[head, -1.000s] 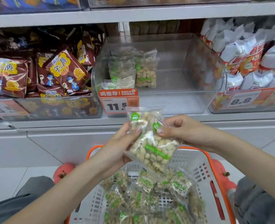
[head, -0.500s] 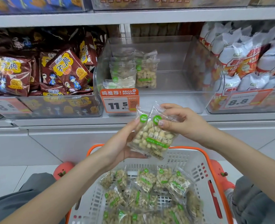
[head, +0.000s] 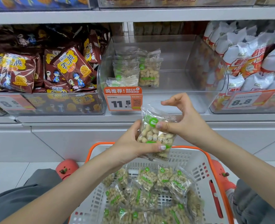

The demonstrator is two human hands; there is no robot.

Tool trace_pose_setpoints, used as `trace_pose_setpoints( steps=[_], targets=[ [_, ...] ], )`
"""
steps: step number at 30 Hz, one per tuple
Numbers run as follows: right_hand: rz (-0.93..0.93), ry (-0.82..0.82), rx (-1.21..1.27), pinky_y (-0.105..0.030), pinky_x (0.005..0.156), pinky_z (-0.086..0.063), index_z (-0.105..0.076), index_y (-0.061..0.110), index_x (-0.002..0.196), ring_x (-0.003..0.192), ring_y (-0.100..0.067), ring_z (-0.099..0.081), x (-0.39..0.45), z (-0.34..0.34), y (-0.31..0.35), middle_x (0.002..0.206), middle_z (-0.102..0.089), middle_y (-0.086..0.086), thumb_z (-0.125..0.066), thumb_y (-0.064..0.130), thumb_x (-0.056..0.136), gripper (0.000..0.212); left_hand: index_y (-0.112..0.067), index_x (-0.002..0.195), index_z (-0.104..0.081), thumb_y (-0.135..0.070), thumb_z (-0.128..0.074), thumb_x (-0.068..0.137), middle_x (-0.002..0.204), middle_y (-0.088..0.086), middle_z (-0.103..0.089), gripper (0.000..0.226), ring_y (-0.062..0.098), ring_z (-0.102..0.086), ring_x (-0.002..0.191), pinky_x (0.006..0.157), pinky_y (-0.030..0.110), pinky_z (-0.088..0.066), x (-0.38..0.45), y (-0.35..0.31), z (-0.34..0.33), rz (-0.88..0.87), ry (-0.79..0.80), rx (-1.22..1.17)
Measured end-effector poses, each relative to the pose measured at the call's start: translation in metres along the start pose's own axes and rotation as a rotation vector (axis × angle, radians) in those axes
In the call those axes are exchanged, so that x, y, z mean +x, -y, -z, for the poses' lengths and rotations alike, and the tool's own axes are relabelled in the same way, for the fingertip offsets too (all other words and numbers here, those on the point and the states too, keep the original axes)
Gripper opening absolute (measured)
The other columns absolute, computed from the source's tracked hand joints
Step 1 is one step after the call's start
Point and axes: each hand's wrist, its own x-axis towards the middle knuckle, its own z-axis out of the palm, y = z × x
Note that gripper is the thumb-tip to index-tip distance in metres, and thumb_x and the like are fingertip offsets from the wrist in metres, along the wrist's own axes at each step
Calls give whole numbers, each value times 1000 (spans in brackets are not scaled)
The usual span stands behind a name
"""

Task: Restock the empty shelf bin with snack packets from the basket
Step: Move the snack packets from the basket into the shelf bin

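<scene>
Peanut packet [head: 156, 135]: frame centre, above basket [head: 203, 160], gripped from below by left hand [head: 130, 147], pinched by right hand [head: 180, 122] thumb. Shelf bin [head: 198, 75]: few packets [head: 136, 70] stocked at left, mostly bare. Basket: many remaining; task early.

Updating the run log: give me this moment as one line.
left hand: holding clear peanut packet | right hand: pinching packet | clear plastic shelf bin: few packets | orange-rimmed white basket: many
</scene>
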Motion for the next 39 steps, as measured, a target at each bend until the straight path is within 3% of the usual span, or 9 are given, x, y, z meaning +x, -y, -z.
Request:
trace_pose_setpoints(
  steps=[4,8,11,15,23,28,33,36,39],
  targets=[
    [-88,-61,101,-35,84,-51,-35,38,111,90,-11,-60,-4,-3,2,121,-56,6,-80,59,45,83,-24,112,-54,-14,-90,52,98,-3,-73,71,15,-70,87,68,28,-56,3,4,-3,10,-84,-20],
    [-223,180,194,-15,68,-49,-26,40,131,72,2,-60,-10,-4,3,86,-56,3,-84,49,51,99,-19,117,-51,-20,-88,52,104,5,-72,75,20,-70,89,64,26,-54,7,5,-2,14,-133,-134],
    [-235,219,292,-20,74,-55,-37,26,133,89,-11,-71,-15,-10,-1,99,-71,-4,-81,20,53,91,-20,116,-48,-10,-86,57,106,-1,-70,71,11,-69,91,68,23,-54,6,4,-2,-7,-78,-56],
    [-270,196,316,-25,76,-57,-48,7,124,94,-21,-71,-14,-9,-7,104,-72,-13,-88,15,56,79,-20,121,-41,1,-75,73,109,-8,-66,63,5,-68,91,71,20,-55,3,4,-5,13,18,-2],
    [-311,149,227,-25,78,-55,-44,24,122,93,-11,-70,-14,-13,-16,101,-71,0,-91,34,43,92,-23,132,-28,8,-73,73,122,2,-63,81,15,-67,102,82,30,-57,9,12,-3,-11,80,74],
    [-304,136,264,-26,76,-55,-49,17,116,90,-15,-71,-14,-14,-14,97,-73,-4,-91,20,46,82,-16,135,-30,-6,-83,68,122,2,-64,85,14,-67,103,78,27,-56,15,19,-3,-56,40,139],
    [-201,-56,315,-25,67,-57,-53,4,117,81,-12,-71,2,4,11,95,-73,-7,-92,18,46,82,-31,112,-43,-64,-72,57,118,-4,-58,71,16,-63,102,85,37,-54,17,-6,10,-116,-60,352],
    [-110,-261,340,-35,75,-59,-51,7,122,95,-19,-71,22,33,29,109,-70,-9,-95,31,42,95,-31,104,-48,-69,-55,67,115,-2,-53,53,19,-58,104,82,32,-49,20,-23,26,-157,-135,399],
    [-14,-373,262,-33,80,-58,-50,18,112,98,-13,-69,43,50,46,111,-68,-3,-90,32,47,78,-25,104,-53,-64,-60,76,115,-1,-52,47,8,-55,99,79,20,-42,28,-29,45,-235,-238,515]
  ],
)
